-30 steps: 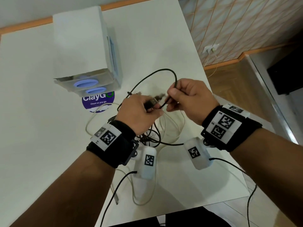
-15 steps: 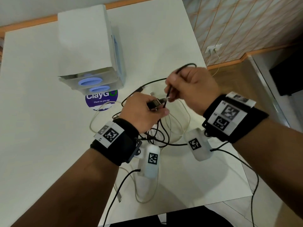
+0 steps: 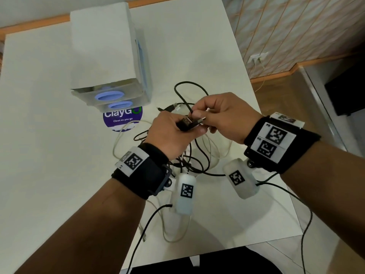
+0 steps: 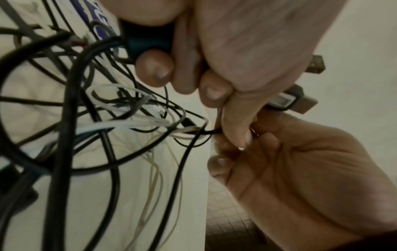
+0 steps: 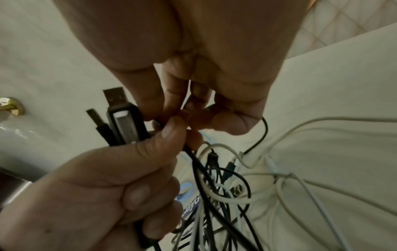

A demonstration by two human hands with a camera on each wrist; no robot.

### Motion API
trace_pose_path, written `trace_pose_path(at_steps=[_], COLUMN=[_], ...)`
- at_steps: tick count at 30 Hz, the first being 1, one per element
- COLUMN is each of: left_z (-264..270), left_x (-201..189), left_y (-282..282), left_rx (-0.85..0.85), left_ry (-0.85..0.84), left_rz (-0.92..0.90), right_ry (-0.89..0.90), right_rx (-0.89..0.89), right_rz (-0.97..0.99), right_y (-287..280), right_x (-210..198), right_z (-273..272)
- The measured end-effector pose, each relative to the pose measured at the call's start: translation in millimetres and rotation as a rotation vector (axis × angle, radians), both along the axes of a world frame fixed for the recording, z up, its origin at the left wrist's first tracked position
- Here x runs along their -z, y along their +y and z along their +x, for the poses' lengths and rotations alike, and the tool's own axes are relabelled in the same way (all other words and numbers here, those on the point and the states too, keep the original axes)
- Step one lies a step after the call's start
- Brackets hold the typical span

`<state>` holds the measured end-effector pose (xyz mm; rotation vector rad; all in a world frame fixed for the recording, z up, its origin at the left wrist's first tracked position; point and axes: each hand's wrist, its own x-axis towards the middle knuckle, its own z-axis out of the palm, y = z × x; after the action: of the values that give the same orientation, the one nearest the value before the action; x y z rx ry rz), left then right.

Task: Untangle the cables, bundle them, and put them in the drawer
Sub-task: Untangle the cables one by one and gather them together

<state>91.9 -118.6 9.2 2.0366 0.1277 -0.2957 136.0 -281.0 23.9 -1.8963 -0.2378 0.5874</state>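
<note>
Left hand (image 3: pixel 169 133) gripping USB plugs (image 5: pixel 120 117), right hand (image 3: pixel 223 115) fingers pinching black cable (image 3: pixel 186 95)

We note the right hand (image 3: pixel 223 115) has dropped back to meet the left hand (image 3: pixel 169 135); the black cable (image 3: pixel 189 84) loop, lifted half a second ago, now lies toward twelve o'clock on the table (image 3: pixel 39 135).

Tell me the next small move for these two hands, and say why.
Probably draw the right hand away, feeding the thin black cable out of the tangle. The left hand already grips the USB plugs, and that cable's loop lies free on the table.
</note>
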Motion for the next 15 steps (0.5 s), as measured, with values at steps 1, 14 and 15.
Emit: trace_pose_path(at_steps=[1,14,15], left_z=[-1,-1,-1], left_x=[1,-3,-2], left_y=[0,2,2], left_rx=[0.003,-0.034,-0.024], left_ry=[0.000,-0.040,-0.033], left_rz=[-0.004,-0.061,-0.063], right_ry=[-0.006,-0.024,-0.084], right_rx=[-0.041,0.081,0.060], right_rz=[-0.035,0.041,-0.005], right_y=[1,0,0], right_x=[-3,1,1], right_z=[1,-12,-12])
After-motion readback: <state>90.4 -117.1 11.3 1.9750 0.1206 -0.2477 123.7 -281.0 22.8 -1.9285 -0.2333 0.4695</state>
